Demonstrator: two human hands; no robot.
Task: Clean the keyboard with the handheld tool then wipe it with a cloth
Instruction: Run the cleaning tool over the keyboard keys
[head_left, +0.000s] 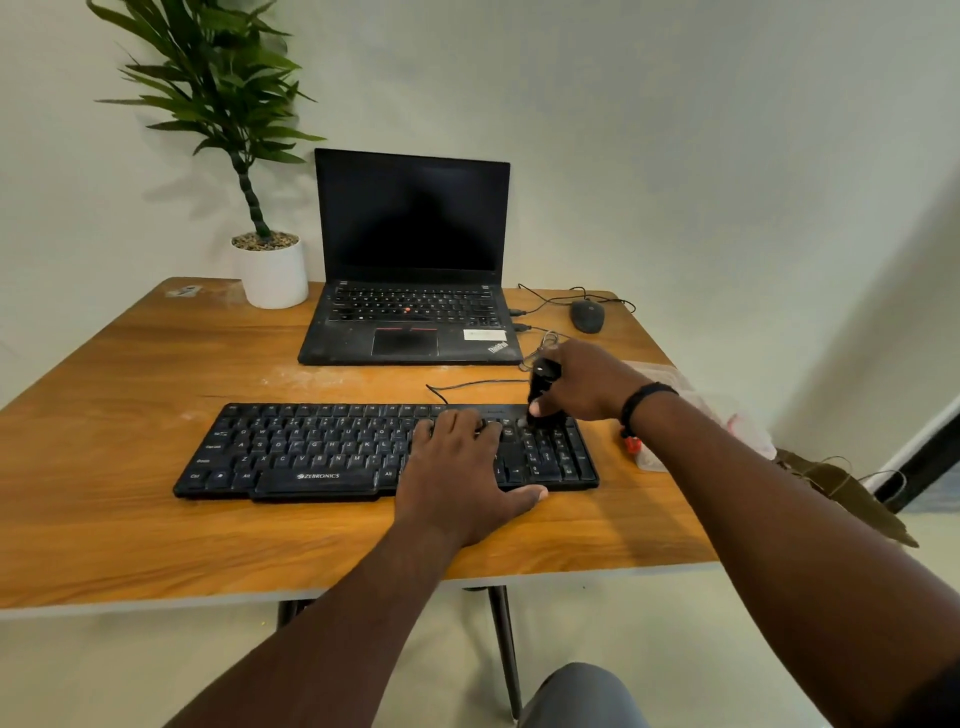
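A black keyboard (311, 449) lies near the front of the wooden table (130, 519). My left hand (462, 478) rests flat on its right half, fingers straight, thumb at the front edge. My right hand (582, 384) grips a small black handheld tool (543, 387) held upright, its tip down on the keys at the keyboard's upper right corner. A pale cloth (727, 410) lies on the table's right edge behind my right forearm, partly hidden.
An open black laptop (410, 291) stands behind the keyboard, with a potted plant (270, 270) to its left. A black mouse (588, 316) and loose cables lie at the back right. A small red object (632, 444) sits just right of the keyboard.
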